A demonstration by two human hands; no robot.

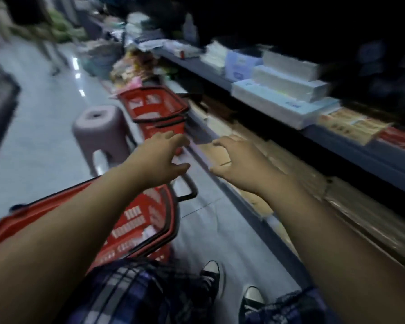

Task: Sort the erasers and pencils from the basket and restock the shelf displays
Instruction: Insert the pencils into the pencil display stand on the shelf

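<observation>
The picture is blurred by motion. A red basket [147,220] stands on the floor at my lower left, partly hidden under my left forearm; its contents are too blurred to name. A second red basket [154,106] sits farther down the aisle against the shelf. My left hand [159,160] is stretched forward above the floor, fingers spread and holding nothing. My right hand [239,162] reaches out beside it over the edge of the low shelf [222,176], fingers loosely bent, empty.
A pink plastic stool [98,134] stands left of the far basket. The upper shelf [337,141] carries white and pale blue boxes. The low shelf holds flat brown packs. My two sneakers [211,274] are on the grey floor below.
</observation>
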